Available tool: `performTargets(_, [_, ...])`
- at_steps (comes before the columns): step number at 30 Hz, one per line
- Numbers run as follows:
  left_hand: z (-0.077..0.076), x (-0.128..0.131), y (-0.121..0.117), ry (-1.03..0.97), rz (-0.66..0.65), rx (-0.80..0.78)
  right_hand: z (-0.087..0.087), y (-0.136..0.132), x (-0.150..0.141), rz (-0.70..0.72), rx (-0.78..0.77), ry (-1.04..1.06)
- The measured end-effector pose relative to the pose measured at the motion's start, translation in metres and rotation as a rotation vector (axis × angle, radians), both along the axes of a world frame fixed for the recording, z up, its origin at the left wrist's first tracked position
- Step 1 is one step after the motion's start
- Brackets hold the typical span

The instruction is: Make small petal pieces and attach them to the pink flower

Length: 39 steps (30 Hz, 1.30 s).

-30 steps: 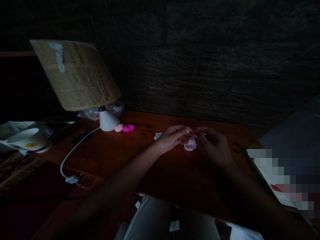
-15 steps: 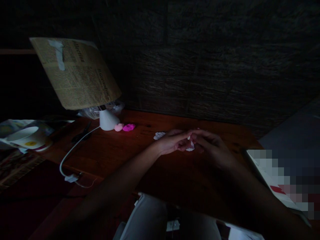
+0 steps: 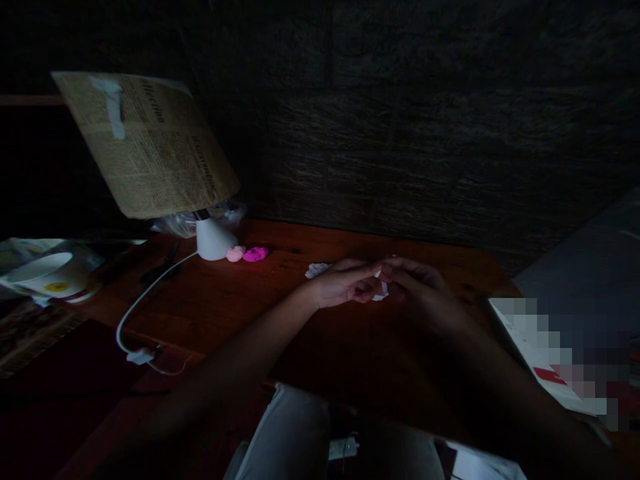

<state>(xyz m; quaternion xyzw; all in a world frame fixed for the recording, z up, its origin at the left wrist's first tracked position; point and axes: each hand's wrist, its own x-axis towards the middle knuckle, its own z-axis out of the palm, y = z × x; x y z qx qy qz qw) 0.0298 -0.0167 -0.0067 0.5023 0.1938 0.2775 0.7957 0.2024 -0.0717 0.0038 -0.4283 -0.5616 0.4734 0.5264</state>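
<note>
My left hand [image 3: 345, 283] and my right hand [image 3: 420, 287] meet fingertip to fingertip just above the wooden table. Between them is a small, soft-looking white piece [image 3: 381, 289], partly covered by the fingers; in this dim light I cannot make out its material. Both hands have thumb and fingers pinched together at it. Behind my left wrist lies a crumpled-looking whitish lump [image 3: 317, 269], partly hidden by that hand. Farther left, a pale pink lump [image 3: 235, 253] and a bright pink lump [image 3: 256, 254], like modelling clay, touch side by side against the lamp's base.
A lamp [image 3: 214, 240] with a newspaper-print shade [image 3: 155, 147] stands at the back left, its white cord [image 3: 131, 310] hanging over the table edge. Dark scissors [image 3: 163, 270] and a white paper cup [image 3: 47, 273] are farther left. A white box-like object [image 3: 540, 363] sits at right.
The whole view has shifted slightly left as my head moved. My hands keep nearly the same pinch on the white piece, with only slight finger movement.
</note>
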Motion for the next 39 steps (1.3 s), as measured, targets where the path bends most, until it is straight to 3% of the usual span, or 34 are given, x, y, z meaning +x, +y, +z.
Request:
performTargets(11, [-0.0007, 0.0010, 0.0023, 0.045, 0.010, -0.042, -0.0035, 0.0019, 0.0007, -0.044, 0.008, -0.010])
performTargets(39, [-0.0033, 0.0008, 0.0031, 0.044, 0.079, 0.023, -0.0046, 0.0041, 0.0009, -0.103, -0.031, 0.022])
